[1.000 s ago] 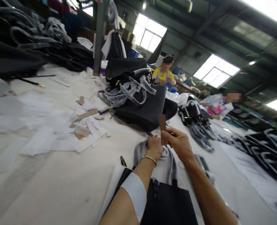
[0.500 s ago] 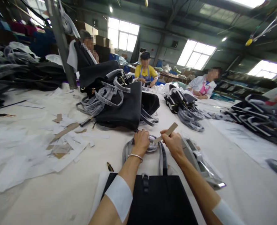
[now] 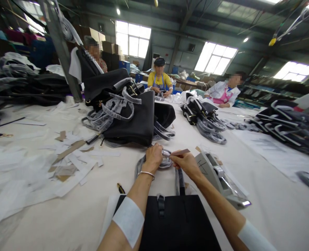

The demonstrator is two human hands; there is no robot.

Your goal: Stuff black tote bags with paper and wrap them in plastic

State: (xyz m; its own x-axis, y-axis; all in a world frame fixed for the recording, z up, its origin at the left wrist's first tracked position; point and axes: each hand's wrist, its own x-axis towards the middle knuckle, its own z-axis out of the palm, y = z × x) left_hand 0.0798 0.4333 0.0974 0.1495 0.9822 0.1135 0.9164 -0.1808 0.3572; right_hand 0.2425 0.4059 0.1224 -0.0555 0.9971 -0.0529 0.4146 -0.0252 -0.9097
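Note:
A black handbag [image 3: 179, 223] lies flat in front of me, its plastic-wrapped handle [image 3: 180, 183] stretching away over the table. My left hand [image 3: 154, 156] is closed on the wrapped handle beyond the bag's top edge; its fingertips are partly hidden. Close by on the right, my right hand [image 3: 186, 164] pinches a thin brown cardboard strip [image 3: 181, 152]. The strip's left end reaches the wrapped loop beside my left fingers. Whether it touches the loop I cannot tell. A grey tool [image 3: 209, 170] with a shiny metal part rests just right of my right hand.
Black bags with wrapped handles form a pile [image 3: 128, 118] ahead, with more bags [image 3: 200, 111] farther right. Paper and cardboard scraps [image 3: 70, 157] cover the left tabletop. A metal post [image 3: 61, 52] rises at the left. Several people sit beyond, one in a yellow shirt [image 3: 166, 80].
My right hand has moved slightly left and down toward my left hand, and the cardboard strip has tilted from steep to nearly level. My left hand keeps its hold on the handle.

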